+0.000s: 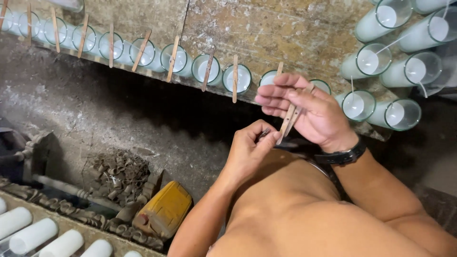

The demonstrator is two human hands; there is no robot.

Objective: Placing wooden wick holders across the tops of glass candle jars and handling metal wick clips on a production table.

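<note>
My right hand (309,112) holds thin wooden sticks (290,119) against its palm, fingers curled over them. My left hand (250,147) pinches a small dark piece (263,134) at the sticks' lower end. Both hands hover over the edge of a worn workbench (285,28). A row of glass jars filled with white wax (178,59) lines that edge, most with a wooden stick (173,57) laid across the rim. One jar (268,78) lies just behind my right hand's fingers. A black watch (340,156) sits on my right wrist.
More wax-filled glass jars with white wicks (369,62) cluster at the upper right. Below on the floor lie a yellow container (164,209), a pile of brown scraps (116,173) and white candle cylinders (33,235) at the lower left.
</note>
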